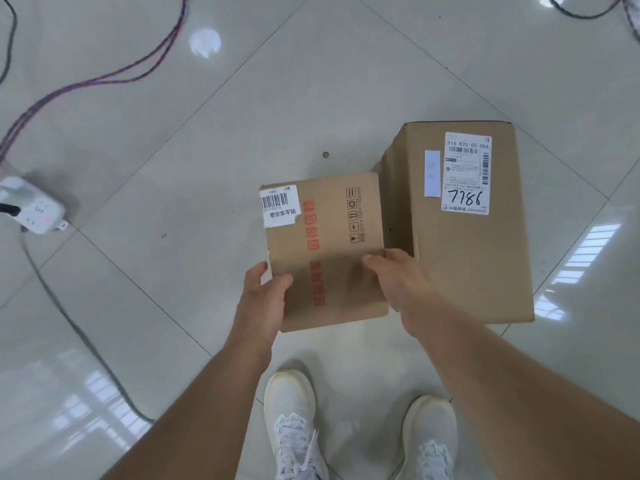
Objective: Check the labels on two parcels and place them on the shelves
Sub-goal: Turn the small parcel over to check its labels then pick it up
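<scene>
Fine print on both labels is unreadable. The small box (325, 251) sits at frame centre, brown cardboard with red lettering and a white barcode label (280, 206) at its 10 o'clock corner. The left hand (263, 296) grips its left edge, thumb on top; the right hand (398, 278) grips its right edge, fingers hidden. Whether it rests on the floor (173, 168) cannot be told. The big box (467, 244) stands at 3 o'clock, just beside it, its label (467, 173) handwritten 7786. A power strip (33, 206) lies at 9 o'clock; both shoes (294, 424) are cut off at 6 o'clock.
</scene>
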Demonstrator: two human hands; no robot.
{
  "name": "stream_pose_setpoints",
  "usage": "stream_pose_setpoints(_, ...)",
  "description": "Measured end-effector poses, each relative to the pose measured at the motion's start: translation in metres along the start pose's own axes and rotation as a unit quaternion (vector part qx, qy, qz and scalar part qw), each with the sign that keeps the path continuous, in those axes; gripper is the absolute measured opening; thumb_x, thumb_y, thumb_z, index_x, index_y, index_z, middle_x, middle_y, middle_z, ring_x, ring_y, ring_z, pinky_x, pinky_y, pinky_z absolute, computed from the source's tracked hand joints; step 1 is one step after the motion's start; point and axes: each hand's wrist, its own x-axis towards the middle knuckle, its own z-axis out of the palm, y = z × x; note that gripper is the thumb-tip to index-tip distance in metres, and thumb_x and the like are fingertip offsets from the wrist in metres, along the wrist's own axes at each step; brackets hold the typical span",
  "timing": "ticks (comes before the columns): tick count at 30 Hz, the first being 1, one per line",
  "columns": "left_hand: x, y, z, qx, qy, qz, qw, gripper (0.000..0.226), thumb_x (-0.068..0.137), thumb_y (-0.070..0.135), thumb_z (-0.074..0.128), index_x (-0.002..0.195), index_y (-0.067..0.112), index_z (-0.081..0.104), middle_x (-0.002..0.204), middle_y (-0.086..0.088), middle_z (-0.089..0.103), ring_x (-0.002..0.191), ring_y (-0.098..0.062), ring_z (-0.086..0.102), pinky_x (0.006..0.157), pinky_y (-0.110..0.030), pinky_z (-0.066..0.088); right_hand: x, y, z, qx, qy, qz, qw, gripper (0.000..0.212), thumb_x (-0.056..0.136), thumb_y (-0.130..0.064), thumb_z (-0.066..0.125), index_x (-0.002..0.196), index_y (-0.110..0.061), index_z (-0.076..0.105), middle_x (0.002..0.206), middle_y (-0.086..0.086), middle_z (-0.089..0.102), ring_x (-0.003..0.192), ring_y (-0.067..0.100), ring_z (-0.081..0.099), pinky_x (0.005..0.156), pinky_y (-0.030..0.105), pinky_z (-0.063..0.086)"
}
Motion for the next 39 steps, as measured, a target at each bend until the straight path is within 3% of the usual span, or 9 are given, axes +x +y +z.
stream_pose_setpoints(9, 0.012, -0.01, 0.001, 0.063, -0.009, -0.004, 0.998, 0.047, 0.09, 0.031, 0.044, 0.136, 0.037, 0.04, 0.128, 0.001, 0.057, 0.115, -0.022, 0.054, 0.1, -0.043, 0.042, 0.006, 0.008, 0.002, -0.054, -0.004, 0.001, 0.999, 0.027, 0.084, -0.015, 0.053, 0.11, -0.012, 0.063, 0.107, 0.011, 0.066, 0.091, 0.024, 0.056, 0.078, 0.033, 0.044)
stream_pose_setpoints(13, 0.015, -0.007, 0.007, 0.095, 0.017, -0.01, 0.995, 0.042, 0.087, 0.03, 0.048, 0.129, 0.03, 0.049, 0.126, -0.002, 0.052, 0.105, -0.021, 0.054, 0.073, -0.026, 0.04, 0.009, 0.011, 0.006, -0.077, -0.01, 0.005, 0.997, 0.027, 0.081, -0.016, 0.051, 0.103, -0.009, 0.064, 0.107, 0.013, 0.067, 0.099, 0.03, 0.061, 0.089, 0.039, 0.048)
stream_pose_setpoints(15, 0.016, -0.005, 0.008, 0.097, 0.021, -0.01, 0.995, 0.046, 0.081, 0.042, 0.052, 0.125, 0.03, 0.05, 0.129, -0.005, 0.05, 0.109, -0.025, 0.055, 0.082, -0.032, 0.043, 0.008, 0.011, 0.009, -0.075, -0.006, -0.004, 0.997, 0.03, 0.08, -0.018, 0.051, 0.107, -0.014, 0.063, 0.106, 0.01, 0.068, 0.1, 0.03, 0.061, 0.09, 0.041, 0.048)
stream_pose_setpoints(19, 0.014, -0.005, 0.005, -0.009, -0.01, -0.041, 0.999, 0.05, 0.077, 0.061, 0.045, 0.116, 0.032, 0.056, 0.121, 0.003, 0.06, 0.109, -0.017, 0.057, 0.094, -0.04, 0.047, 0.001, 0.0, 0.007, -0.025, 0.03, -0.106, 0.994, 0.007, 0.082, -0.016, 0.059, 0.085, -0.021, 0.057, 0.079, -0.005, 0.058, 0.073, 0.014, 0.052, 0.067, 0.026, 0.041)
stream_pose_setpoints(22, 0.009, -0.012, 0.01, -0.114, -0.075, -0.104, 0.985, 0.062, 0.08, 0.071, 0.036, 0.118, 0.026, 0.057, 0.115, 0.003, 0.061, 0.111, -0.018, 0.057, 0.093, -0.04, 0.046, -0.012, -0.011, 0.013, -0.053, 0.0, -0.191, 0.98, 0.008, 0.081, -0.016, 0.061, 0.074, -0.02, 0.061, 0.085, -0.002, 0.063, 0.078, 0.013, 0.054, 0.075, 0.029, 0.042)
stream_pose_setpoints(26, 0.009, -0.016, 0.02, -0.135, -0.123, -0.117, 0.976, 0.08, 0.074, 0.079, 0.032, 0.129, 0.025, 0.051, 0.124, 0.002, 0.058, 0.123, -0.022, 0.053, 0.104, -0.047, 0.04, -0.025, -0.003, 0.032, -0.145, -0.075, -0.179, 0.97, 0.016, 0.083, -0.013, 0.052, 0.077, -0.022, 0.064, 0.08, -0.005, 0.064, 0.08, 0.014, 0.059, 0.077, 0.029, 0.046)
stream_pose_setpoints(31, 0.016, -0.018, 0.011, -0.092, -0.018, -0.086, 0.992, 0.073, 0.068, 0.072, 0.05, 0.13, 0.034, 0.046, 0.132, 0.002, 0.056, 0.119, -0.021, 0.053, 0.095, -0.043, 0.046, -0.019, 0.009, 0.03, -0.092, -0.034, -0.145, 0.985, 0.022, 0.085, -0.007, 0.048, 0.088, -0.021, 0.065, 0.085, -0.008, 0.062, 0.086, 0.014, 0.057, 0.072, 0.024, 0.046)
stream_pose_setpoints(35, 0.025, -0.015, -0.003, -0.101, 0.05, -0.091, 0.989, 0.083, 0.074, 0.066, 0.05, 0.146, 0.032, 0.025, 0.149, 0.0, 0.036, 0.13, -0.02, 0.042, 0.104, -0.043, 0.041, 0.002, 0.007, 0.019, -0.207, 0.092, -0.17, 0.959, 0.04, 0.079, -0.013, 0.049, 0.118, -0.012, 0.057, 0.13, 0.011, 0.053, 0.12, 0.027, 0.047, 0.099, 0.036, 0.039)
stream_pose_setpoints(39, 0.025, -0.01, -0.002, -0.129, 0.017, -0.075, 0.989, 0.059, 0.085, 0.059, 0.043, 0.135, 0.027, 0.043, 0.136, -0.001, 0.051, 0.118, -0.02, 0.052, 0.1, -0.044, 0.042, 0.01, 0.002, 0.014, -0.221, 0.007, -0.106, 0.969, 0.047, 0.086, -0.017, 0.048, 0.132, -0.012, 0.041, 0.138, 0.013, 0.047, 0.125, 0.029, 0.044, 0.106, 0.041, 0.036)
